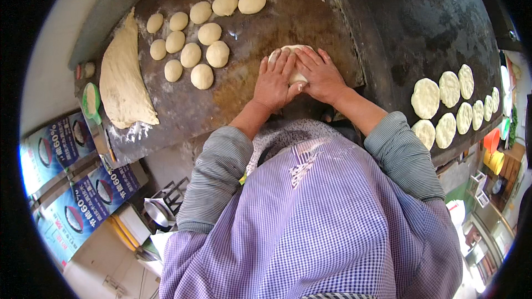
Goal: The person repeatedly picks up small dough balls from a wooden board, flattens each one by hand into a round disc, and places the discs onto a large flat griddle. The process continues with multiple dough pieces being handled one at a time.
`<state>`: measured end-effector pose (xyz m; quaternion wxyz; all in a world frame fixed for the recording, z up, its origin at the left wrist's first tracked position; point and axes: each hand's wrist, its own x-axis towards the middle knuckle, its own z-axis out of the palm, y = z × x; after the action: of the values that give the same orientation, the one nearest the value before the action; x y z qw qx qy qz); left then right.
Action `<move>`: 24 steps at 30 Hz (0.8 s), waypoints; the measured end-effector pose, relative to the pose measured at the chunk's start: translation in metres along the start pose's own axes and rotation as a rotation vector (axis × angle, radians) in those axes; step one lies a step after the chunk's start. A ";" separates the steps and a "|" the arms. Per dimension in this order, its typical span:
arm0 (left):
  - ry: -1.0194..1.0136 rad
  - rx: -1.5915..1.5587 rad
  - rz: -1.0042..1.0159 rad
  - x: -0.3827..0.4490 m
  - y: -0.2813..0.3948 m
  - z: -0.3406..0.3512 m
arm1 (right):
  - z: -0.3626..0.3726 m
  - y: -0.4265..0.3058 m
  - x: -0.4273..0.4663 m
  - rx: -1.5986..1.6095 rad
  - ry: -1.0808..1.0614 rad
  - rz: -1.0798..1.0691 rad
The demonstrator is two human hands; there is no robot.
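Observation:
A round of pale dough (297, 77) lies near the front edge of the dark, floured worktop (291, 20). It is partly hidden under both hands. My left hand (275, 81) presses on its left side with the fingers spread. On its right side my right hand (319, 75) rests, fingers apart, and the two thumbs come close together at the near edge. Neither hand is seen to grip the dough. Several smooth dough balls (190, 55) sit in loose rows to the left and at the back. A long slab of dough (124, 79) lies at the far left.
On the dark surface at right, several flattened dough rounds (425, 98) lie in two rows. A seam (345, 20) separates it from the worktop. A green scoop (91, 101) holding pale powder is at the left edge, near a thin-handled tool (110, 145). Metal bowls (157, 212) stand below left.

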<state>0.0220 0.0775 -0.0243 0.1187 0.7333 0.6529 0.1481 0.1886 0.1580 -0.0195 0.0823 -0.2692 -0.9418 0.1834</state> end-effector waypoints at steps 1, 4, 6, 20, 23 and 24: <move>-0.039 0.022 -0.004 0.000 -0.001 -0.001 | -0.002 0.000 -0.002 -0.028 -0.014 0.003; -0.021 0.021 0.007 -0.002 0.001 -0.005 | -0.008 -0.002 -0.006 -0.034 -0.099 0.046; -0.022 0.024 0.015 -0.008 0.007 -0.006 | -0.011 -0.006 -0.013 -0.038 -0.119 0.036; -0.213 0.089 0.030 -0.055 0.021 -0.004 | -0.015 -0.019 -0.054 -0.045 -0.301 -0.026; -0.203 0.136 0.060 -0.059 0.018 -0.003 | -0.017 -0.021 -0.055 -0.022 -0.283 -0.007; -0.124 0.080 0.072 -0.061 0.017 -0.004 | -0.017 -0.020 -0.055 -0.014 -0.183 -0.019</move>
<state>0.0295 0.0152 -0.0181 0.1240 0.7683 0.6228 0.0806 0.2297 0.1174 0.0010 -0.0041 -0.2429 -0.9492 0.1998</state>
